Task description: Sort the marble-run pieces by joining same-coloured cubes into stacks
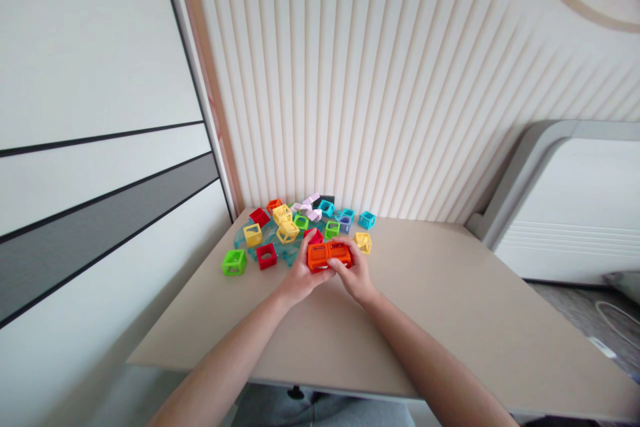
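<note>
Two orange hollow blocks (329, 255) sit side by side, touching, between my hands above the table. My left hand (301, 277) is closed around the left block. With the thumb pressed on the front, my right hand (357, 273) grips the right block. Whether the two blocks are locked together I cannot tell. Just behind them lies a red block (314, 236), partly hidden by my left fingers. A green block (332, 229) and a yellow block (363, 243) rest near my right hand. To the left of my left hand is another red block (267, 256).
Several coloured hollow blocks lie around a see-through teal sheet or bag (275, 240) on the beige table (440, 307). A bright green block (234, 262) is at the left edge. Behind stands a ribbed wall (360, 113); a white cabinet (100, 213) borders the left.
</note>
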Motion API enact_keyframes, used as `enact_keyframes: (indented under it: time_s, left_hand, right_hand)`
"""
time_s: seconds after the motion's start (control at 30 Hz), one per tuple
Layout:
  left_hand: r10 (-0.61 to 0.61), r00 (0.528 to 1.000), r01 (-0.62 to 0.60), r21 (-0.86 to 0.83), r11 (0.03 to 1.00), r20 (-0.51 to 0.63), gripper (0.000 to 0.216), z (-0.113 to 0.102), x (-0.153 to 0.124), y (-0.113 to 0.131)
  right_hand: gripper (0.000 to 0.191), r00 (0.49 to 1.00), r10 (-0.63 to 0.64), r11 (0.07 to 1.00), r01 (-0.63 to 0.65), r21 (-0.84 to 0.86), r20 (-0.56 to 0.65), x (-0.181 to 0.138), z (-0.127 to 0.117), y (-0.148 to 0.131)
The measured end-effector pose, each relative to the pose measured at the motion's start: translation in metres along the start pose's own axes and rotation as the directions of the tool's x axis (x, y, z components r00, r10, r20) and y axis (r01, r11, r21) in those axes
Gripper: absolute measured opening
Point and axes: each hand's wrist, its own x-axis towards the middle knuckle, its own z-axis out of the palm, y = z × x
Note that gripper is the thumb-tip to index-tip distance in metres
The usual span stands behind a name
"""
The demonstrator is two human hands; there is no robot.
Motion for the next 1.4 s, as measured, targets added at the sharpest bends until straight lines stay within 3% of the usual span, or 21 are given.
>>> enact_keyframes:
  time_s: [0.07, 0.17, 0.37, 0.6, 0.73, 0.87, 0.97, 1.4]
  left_hand:
    - [-0.040, 0.998, 0.046, -0.117, 0.992, 0.054, 0.101, 0.001, 0.000, -0.001]
    - [-0.095, 0.989, 0.123, -0.270, 0.955, 0.116, 0.089, 0.003, 0.000, 0.001]
    - [-0.053, 0.999, 0.053, -0.378, 0.924, 0.011, 0.070, 0.002, 0.002, 0.008]
    - [-0.020, 0.999, 0.003, -0.466, 0.885, -0.031, 0.047, -0.002, 0.008, 0.007]
    - [0.008, 0.996, -0.041, -0.390, 0.920, -0.085, 0.034, -0.005, 0.011, 0.006]
    - [0.024, 0.983, -0.074, -0.269, 0.960, -0.184, 0.037, -0.008, 0.011, -0.001]
    - [0.069, 0.978, -0.095, -0.124, 0.988, -0.196, 0.042, -0.009, 0.010, -0.008]
    - [0.247, 0.927, -0.144, 0.343, 0.928, -0.282, 0.033, -0.016, 0.008, 0.001]
  right_hand:
    - [0.035, 0.999, -0.015, 1.000, 0.015, -0.004, -0.033, -0.001, -0.001, 0.000]
    - [0.038, 0.999, 0.014, 1.000, -0.015, -0.017, -0.037, -0.001, -0.002, 0.000]
    - [0.040, 1.000, 0.020, 0.990, -0.023, -0.139, -0.018, 0.000, 0.000, 0.001]
    - [0.048, 0.999, 0.028, 0.984, -0.035, -0.173, -0.043, 0.001, 0.001, 0.005]
    - [0.056, 0.997, 0.058, 0.985, -0.065, -0.157, -0.046, 0.002, 0.003, 0.012]
    - [0.064, 0.993, 0.121, 0.989, -0.119, -0.088, 0.008, 0.004, 0.006, 0.017]
    - [0.066, 0.990, 0.131, 0.990, -0.129, -0.049, 0.042, 0.003, 0.006, 0.019]
    - [0.050, 1.000, -0.002, 0.990, 0.005, -0.144, 0.018, -0.001, 0.005, 0.012]
